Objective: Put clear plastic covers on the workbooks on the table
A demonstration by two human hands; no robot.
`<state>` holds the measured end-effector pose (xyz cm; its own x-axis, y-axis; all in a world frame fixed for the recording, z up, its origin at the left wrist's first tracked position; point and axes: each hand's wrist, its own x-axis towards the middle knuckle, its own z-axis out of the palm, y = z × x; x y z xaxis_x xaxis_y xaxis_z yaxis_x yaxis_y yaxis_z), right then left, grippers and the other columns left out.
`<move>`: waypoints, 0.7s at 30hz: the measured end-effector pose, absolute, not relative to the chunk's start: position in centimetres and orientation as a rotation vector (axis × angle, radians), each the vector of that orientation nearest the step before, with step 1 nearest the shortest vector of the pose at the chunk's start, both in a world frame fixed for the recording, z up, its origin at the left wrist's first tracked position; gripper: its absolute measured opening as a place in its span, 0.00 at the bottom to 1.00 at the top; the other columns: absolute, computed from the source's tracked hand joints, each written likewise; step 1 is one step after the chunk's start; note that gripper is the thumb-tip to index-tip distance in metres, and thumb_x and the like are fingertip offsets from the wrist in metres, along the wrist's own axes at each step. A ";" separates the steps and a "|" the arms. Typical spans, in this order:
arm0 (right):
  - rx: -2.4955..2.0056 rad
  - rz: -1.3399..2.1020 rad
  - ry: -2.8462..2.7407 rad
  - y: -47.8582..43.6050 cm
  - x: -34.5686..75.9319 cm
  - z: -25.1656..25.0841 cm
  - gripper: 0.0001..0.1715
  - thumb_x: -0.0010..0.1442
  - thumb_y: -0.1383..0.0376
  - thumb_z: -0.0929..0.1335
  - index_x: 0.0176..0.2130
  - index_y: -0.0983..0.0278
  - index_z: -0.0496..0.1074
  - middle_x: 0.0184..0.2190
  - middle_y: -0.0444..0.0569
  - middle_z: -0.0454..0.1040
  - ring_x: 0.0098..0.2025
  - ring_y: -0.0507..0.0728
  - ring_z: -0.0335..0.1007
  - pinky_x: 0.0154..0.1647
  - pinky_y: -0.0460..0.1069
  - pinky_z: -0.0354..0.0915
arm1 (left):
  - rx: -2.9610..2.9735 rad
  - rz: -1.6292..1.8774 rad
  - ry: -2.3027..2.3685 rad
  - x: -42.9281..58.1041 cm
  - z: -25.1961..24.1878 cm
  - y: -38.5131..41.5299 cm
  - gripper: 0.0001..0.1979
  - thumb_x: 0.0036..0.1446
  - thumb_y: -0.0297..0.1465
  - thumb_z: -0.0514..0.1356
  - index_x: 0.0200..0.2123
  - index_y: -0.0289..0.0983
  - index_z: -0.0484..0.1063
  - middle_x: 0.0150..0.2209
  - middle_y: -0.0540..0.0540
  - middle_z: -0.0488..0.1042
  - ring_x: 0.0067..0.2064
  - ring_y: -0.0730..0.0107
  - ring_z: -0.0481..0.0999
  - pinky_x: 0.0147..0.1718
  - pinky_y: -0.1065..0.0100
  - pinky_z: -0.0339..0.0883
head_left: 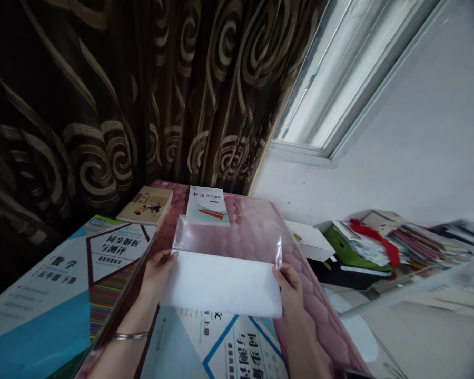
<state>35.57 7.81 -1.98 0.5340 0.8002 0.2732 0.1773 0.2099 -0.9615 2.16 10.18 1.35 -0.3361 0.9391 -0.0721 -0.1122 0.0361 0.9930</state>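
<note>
A clear plastic sheet (237, 229) with a white, paper-like part (225, 281) along its near side is stretched between my two hands. My left hand (160, 271) pinches its left edge, where the clear and white parts meet. On the opposite edge, my right hand (290, 284) grips the sheet between thumb and fingers. Below it lies a blue and white workbook (225, 347), partly covered by the white part. Through the clear part shows the pink quilted cover of the table. A silvery bangle (131, 335) circles my left wrist.
On the left lies a large blue and white mathematics workbook (59, 295), with a tan book (146, 205) behind it. A thin white calligraphy booklet (208, 202) is at the back of the pink quilted surface (324, 316). Piled papers and books (411, 245) stand on the right. Dark curtains (142, 95) hang behind.
</note>
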 end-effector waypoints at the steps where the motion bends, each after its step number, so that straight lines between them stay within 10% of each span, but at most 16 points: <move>1: -1.309 0.566 -0.942 7.8 35.6 -2.0 0.24 0.42 0.45 0.73 0.27 0.61 0.69 0.24 0.43 0.68 0.25 0.53 0.62 0.26 0.48 0.60 | 0.899 1.455 1.407 2.2 1.3 10.2 0.22 0.32 0.47 0.69 0.26 0.35 0.75 0.24 0.49 0.74 0.26 0.71 0.70 0.26 0.71 0.61; 11: -1.275 0.614 -0.958 7.6 35.5 -1.6 0.24 0.43 0.46 0.73 0.28 0.62 0.69 0.24 0.43 0.69 0.25 0.53 0.62 0.25 0.47 0.59 | 0.885 1.438 1.468 2.1 1.2 10.3 0.21 0.31 0.48 0.69 0.19 0.36 0.70 0.18 0.52 0.69 0.22 0.73 0.65 0.23 0.71 0.57; 21: -1.347 0.613 -0.993 7.5 34.9 -0.5 0.25 0.43 0.47 0.74 0.33 0.62 0.69 0.24 0.43 0.71 0.24 0.53 0.63 0.24 0.47 0.60 | 0.831 1.443 1.318 1.9 2.2 10.2 0.25 0.30 0.42 0.70 0.33 0.34 0.77 0.27 0.48 0.77 0.29 0.70 0.73 0.27 0.71 0.62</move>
<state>34.90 7.46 -0.51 0.4813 0.8457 0.2306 0.1732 0.1661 -0.9708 1.86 10.22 2.15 -0.2917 0.9487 -0.1224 -0.2077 0.0621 0.9762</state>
